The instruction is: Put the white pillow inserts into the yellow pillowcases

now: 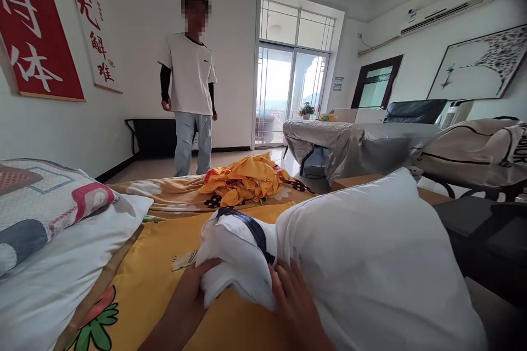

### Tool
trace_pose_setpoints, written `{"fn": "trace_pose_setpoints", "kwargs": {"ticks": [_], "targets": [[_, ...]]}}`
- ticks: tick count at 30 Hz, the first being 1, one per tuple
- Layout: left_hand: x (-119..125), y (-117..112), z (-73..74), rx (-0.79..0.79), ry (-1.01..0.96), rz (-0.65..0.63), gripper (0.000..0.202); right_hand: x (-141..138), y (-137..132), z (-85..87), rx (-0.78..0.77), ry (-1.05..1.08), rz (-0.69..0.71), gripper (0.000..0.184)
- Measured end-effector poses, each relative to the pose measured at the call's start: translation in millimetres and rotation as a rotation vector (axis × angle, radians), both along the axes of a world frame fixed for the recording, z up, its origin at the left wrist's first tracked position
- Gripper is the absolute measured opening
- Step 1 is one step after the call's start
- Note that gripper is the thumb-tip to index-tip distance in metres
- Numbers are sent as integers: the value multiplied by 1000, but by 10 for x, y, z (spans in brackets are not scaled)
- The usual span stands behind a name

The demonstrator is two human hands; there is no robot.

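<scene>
My left hand (193, 290) grips the lower edge of a bunched white cloth with a dark blue band (236, 252), fingers curled under it. To its right, my right hand (294, 307) lies with its fingers spread on the same cloth, where it meets a large white pillow (379, 263). Both rest on a yellow printed bed sheet (152, 279).
A patterned pillow (45, 203) lies on a white pillow (61, 274) at left. Crumpled yellow bedding (245, 178) sits at the bed's far end. A person in a white shirt (189, 79) stands beyond it. A covered table (349, 140) and a beige bag (473, 153) are at right.
</scene>
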State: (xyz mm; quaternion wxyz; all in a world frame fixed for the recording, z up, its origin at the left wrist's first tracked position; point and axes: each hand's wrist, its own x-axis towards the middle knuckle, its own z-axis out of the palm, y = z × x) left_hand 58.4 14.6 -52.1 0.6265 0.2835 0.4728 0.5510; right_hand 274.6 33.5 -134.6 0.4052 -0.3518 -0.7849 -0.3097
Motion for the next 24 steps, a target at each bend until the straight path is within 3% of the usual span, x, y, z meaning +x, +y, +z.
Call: {"fn": "trace_pose_setpoints", "kwargs": {"ticks": [3, 6, 8, 10, 12, 14, 16, 21, 24], "targets": [[17, -33, 231, 113, -116, -100, 27, 175, 177, 355, -42, 81, 41, 59], [-58, -31, 190, 384, -54, -332, 30, 506, 477, 826, -184, 135, 10, 57], [-120, 18, -47, 457, 247, -407, 29, 751, 679, 1151, -347, 135, -23, 49], [-161, 118, -388, 470, 722, -434, 27, 957, 839, 1439, -477, 110, -39, 41], [-163, 257, -716, 499, 1150, -468, 43, 1100, 950, 1665, -525, 76, -48, 34], [-127, 401, -932, 519, 1417, -528, 60, 1190, 1036, 1830, -512, 32, -46, 27], [-74, 510, -1014, 507, 1533, -577, 65, 1261, 1126, 1962, -477, -11, -57, 21], [3, 530, -970, 563, 1523, -586, 47, 1373, 1389, 2232, -428, -106, -131, 20], [-23, 480, -984, 603, 1501, -586, 29, 1164, 1489, 2176, -477, -153, -37, 23]]}}
